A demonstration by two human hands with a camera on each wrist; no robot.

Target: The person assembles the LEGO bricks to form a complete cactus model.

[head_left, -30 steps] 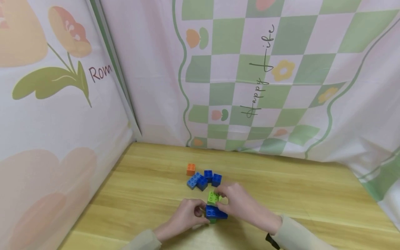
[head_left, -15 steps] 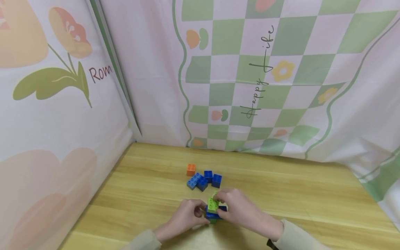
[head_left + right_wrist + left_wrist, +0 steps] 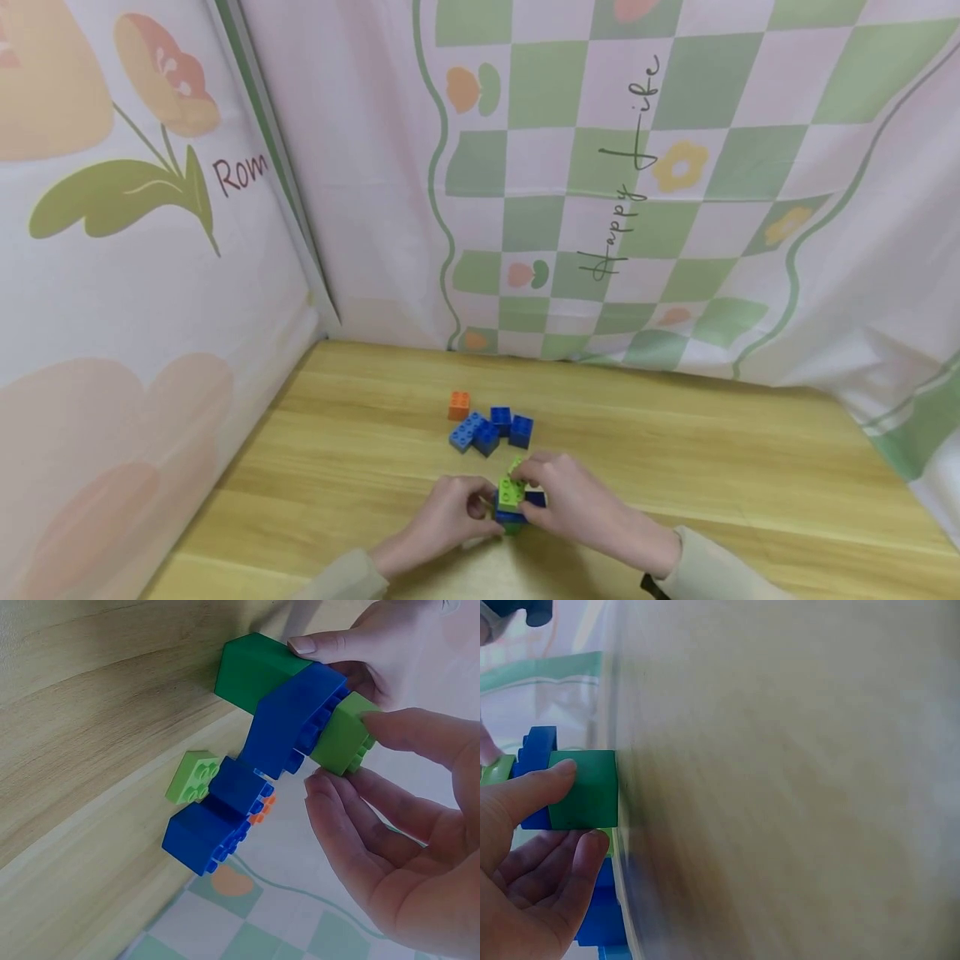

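Note:
My left hand (image 3: 455,512) grips a dark green brick (image 3: 589,791) at the bottom of a small stack, its thumb flat on one face. On that brick sits a longer blue brick (image 3: 291,720) with an overhanging sloped end. My right hand (image 3: 577,500) pinches a light green studded brick (image 3: 511,495) between thumb and fingers, against the blue brick's studs. Whether it is pressed fully home cannot be told. A second light green brick (image 3: 191,778) lies on the table behind the stack, mostly hidden by the right fingers in the head view.
Beyond the stack lie several loose bricks: an orange one (image 3: 459,406), a lighter blue one (image 3: 467,432) and darker blue ones, such as the right-hand dark blue brick (image 3: 521,432). A printed curtain (image 3: 375,208) borders the wooden table (image 3: 675,450) at the back and left.
My right hand has brought the light green brick nearer and down onto the blue brick, uncovering the other light green brick behind. The left hand has stayed at the stack.

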